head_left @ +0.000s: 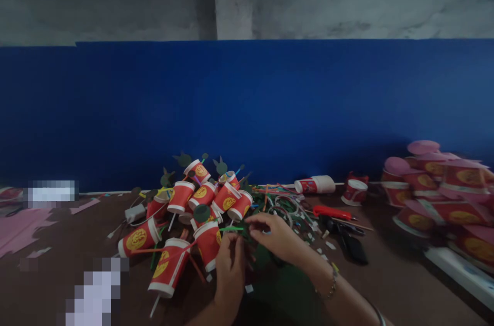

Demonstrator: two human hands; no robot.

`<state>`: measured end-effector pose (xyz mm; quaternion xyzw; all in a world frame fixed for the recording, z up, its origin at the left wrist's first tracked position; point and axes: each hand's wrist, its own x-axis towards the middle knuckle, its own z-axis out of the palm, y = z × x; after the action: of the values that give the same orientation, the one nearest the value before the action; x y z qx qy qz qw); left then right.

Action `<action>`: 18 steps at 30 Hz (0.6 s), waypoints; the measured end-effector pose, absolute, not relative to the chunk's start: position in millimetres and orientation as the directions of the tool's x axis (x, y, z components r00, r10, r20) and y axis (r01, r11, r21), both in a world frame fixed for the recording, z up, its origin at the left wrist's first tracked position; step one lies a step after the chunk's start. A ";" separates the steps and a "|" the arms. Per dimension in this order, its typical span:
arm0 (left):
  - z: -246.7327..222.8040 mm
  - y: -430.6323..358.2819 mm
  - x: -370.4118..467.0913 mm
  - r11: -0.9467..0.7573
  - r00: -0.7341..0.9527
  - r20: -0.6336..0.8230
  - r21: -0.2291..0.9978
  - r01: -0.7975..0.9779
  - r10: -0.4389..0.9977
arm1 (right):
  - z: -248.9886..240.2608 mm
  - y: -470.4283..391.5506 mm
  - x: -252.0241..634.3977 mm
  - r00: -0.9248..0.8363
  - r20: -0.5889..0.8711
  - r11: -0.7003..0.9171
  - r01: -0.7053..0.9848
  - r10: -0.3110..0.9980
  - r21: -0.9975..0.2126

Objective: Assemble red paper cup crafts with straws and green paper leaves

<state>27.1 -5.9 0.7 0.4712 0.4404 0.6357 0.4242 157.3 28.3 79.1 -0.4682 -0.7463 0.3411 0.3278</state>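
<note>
Work on a green strip (232, 229) beside heaped red cups (180, 196)

Judged from the pose, fine two-handed handling of the green strip, perhaps a straw. Seen just above the left hand (230, 267), nearly level, with one end by the rim of the nearest cup (207, 245) and the other toward the right hand (272, 236). Impossible to tell whether fixed to that cup or loose.

As for the next move, likely to call for a light, steady pinch, enough to guide the strip without creasing it, and for care not to knock the nearest cup, tilted just beside the left hand.

On the left: low forearm, wrist bent upward, thumb and forefinger upright and close together right by the strip. Not clear whether gripping it or only touching.

On the right: forearm reaching in at a slant, bracelet (332, 282) at the wrist, fingers curled inward with a small gap at the thumb. Tips near the strip's far end; contact or hold impossible to tell.

Beyond, on the brown counter (376, 290): loose cables (287, 206) and a red tool (334, 212).
</note>
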 end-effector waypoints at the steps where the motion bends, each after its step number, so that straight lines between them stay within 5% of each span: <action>1: 0.5 -6.5 27.4 -0.251 -0.186 0.225 0.959 -0.133 0.956 | 79.6 28.2 157.2 -0.349 0.155 0.319 0.482 0.924 -0.816; 8: 3.1 -10.1 31.4 -0.192 -0.171 0.156 0.958 -0.215 0.973 | 75.9 33.1 159.4 -0.364 0.062 0.237 0.461 0.929 -0.855; 18: -1.5 -7.1 28.8 -0.209 -0.132 0.200 0.976 -0.059 0.971 | 72.7 32.6 160.3 -0.408 0.021 0.254 0.525 0.913 -0.812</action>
<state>28.8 -7.1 -1.5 0.4980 0.4578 0.5971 0.4312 160.3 32.6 72.7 -0.4799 -0.7490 0.3780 0.2564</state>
